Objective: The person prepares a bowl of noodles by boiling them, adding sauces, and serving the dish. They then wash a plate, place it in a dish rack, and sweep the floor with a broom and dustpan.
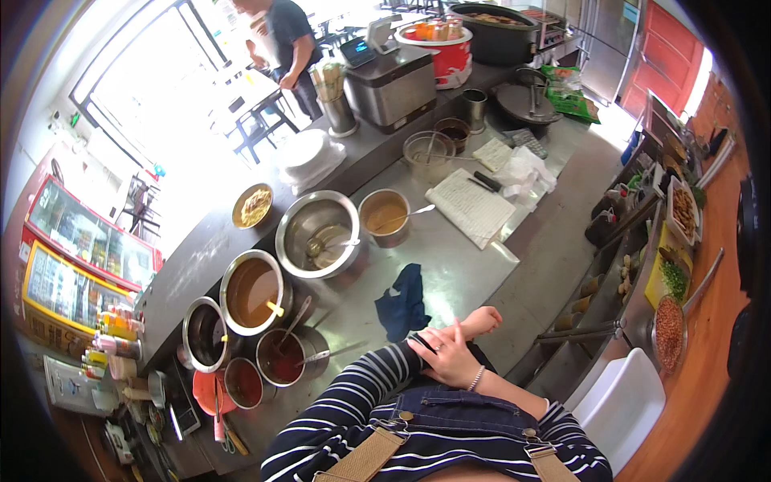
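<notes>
My left hand has its fingers curled in, with nothing seen in it, in front of my body. My right hand, with a ring and a beaded bracelet, lies across my left forearm, its fingers on the bunched cuff of the striped left sleeve. Just beyond the hands, a dark blue cloth rests on the steel counter. Further off are a wide steel pot with a ladle, a smaller pot of tan sauce with a spoon, and an open handwritten notebook.
Pots of brown sauce, dark liquid and red sauce stand at left. A bowl of noodles sits on the raised ledge. A person stands beyond it. At right are a white bin and peanuts.
</notes>
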`<state>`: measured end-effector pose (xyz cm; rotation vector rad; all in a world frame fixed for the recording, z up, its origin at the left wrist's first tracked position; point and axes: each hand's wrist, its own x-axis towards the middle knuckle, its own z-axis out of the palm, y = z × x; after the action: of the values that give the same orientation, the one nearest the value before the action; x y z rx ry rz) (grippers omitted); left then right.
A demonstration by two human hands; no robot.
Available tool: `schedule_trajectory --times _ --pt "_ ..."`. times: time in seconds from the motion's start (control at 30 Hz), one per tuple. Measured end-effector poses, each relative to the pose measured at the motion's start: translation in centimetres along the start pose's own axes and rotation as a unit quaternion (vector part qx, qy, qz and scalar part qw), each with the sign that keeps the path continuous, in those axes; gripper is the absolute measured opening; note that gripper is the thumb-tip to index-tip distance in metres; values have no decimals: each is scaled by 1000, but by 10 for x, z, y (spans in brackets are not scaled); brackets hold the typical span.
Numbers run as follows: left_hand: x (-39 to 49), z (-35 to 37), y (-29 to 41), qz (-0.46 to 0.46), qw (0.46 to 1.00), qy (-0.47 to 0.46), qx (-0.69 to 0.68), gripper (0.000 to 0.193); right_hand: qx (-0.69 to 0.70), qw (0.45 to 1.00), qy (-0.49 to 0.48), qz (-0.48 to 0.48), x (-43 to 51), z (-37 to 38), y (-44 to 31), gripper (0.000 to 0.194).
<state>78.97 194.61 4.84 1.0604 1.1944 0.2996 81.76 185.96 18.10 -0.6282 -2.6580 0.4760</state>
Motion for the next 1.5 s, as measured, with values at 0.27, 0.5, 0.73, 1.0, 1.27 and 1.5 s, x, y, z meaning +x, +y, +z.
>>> schedule_trajectory --times 0.27,0.5,0.73,1.0,1.27,1.5 --pt "108 38 80 -47 885 -184 424 22 8 983 183 26 -3 -34 93 38" --pt "246 83 184 17 823 -70 564 24 -81 955 274 84 -55 -120 234 48" --pt "346 131 255 -25 712 -98 695 29 -32 950 304 57 -97 -182 315 52" --pt "496 122 332 9 616 -111 780 26 38 927 371 36 -94 -242 396 62" --pt "529 96 496 160 875 -401 221 57 257 931 43 255 -146 -268 601 30" --pt "553 177 568 482 679 -370 411 72 302 812 -217 451 -175 -250 876 32"
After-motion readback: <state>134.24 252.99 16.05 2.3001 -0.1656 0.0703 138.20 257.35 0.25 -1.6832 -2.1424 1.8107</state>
